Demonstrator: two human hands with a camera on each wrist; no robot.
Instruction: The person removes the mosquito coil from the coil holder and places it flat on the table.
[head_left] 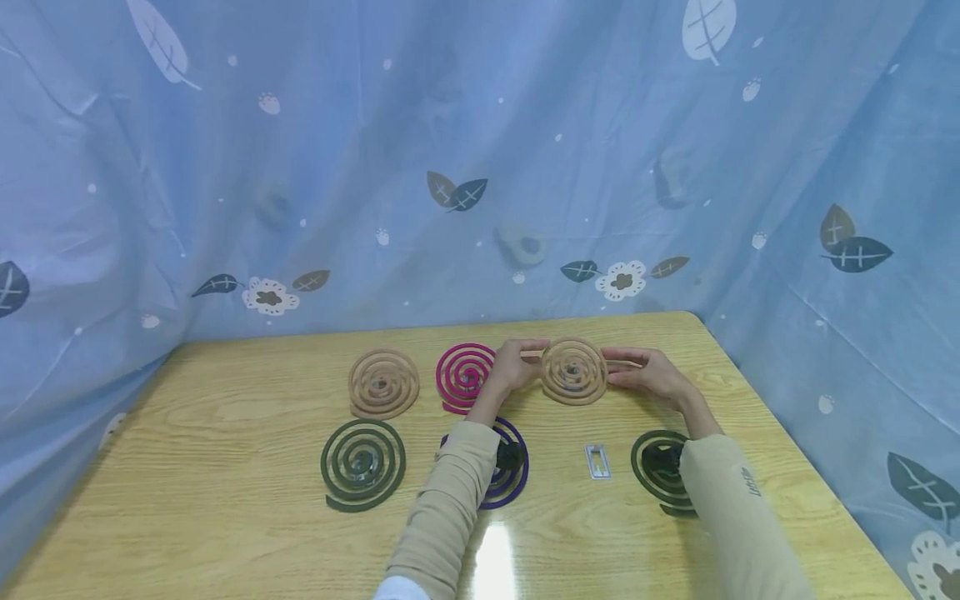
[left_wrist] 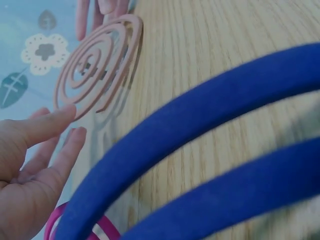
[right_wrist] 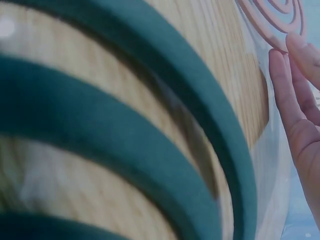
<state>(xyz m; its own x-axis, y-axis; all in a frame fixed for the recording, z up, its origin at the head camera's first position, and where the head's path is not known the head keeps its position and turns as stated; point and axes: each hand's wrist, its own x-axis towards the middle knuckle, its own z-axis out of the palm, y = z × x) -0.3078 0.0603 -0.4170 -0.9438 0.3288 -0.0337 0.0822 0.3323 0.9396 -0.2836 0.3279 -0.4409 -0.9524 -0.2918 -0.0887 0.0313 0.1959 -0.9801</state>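
A tan spiral coil (head_left: 573, 402) is held between both hands near the table's back edge. At its left rim, the left hand (head_left: 519, 367) pinches the edge between its fingertips; the left wrist view shows that hand (left_wrist: 37, 172) beside the tilted coil (left_wrist: 136, 30). The right hand (head_left: 649, 373) grips the opposite rim, and in the right wrist view its thumb and fingers (right_wrist: 302, 90) meet at the edge of the coil (right_wrist: 260, 32). A magenta coil (head_left: 442, 377) lies left of the left hand, partly hidden by it.
Another tan coil (head_left: 354, 387) and a green coil (head_left: 326, 462) lie farther left. A purple coil (head_left: 525, 458) is partly under the left sleeve, a second green coil (head_left: 637, 467) partly under the right. Between the forearms lies a small metal frame (head_left: 589, 462). Patterned blue cloth (head_left: 480, 125) hangs behind.
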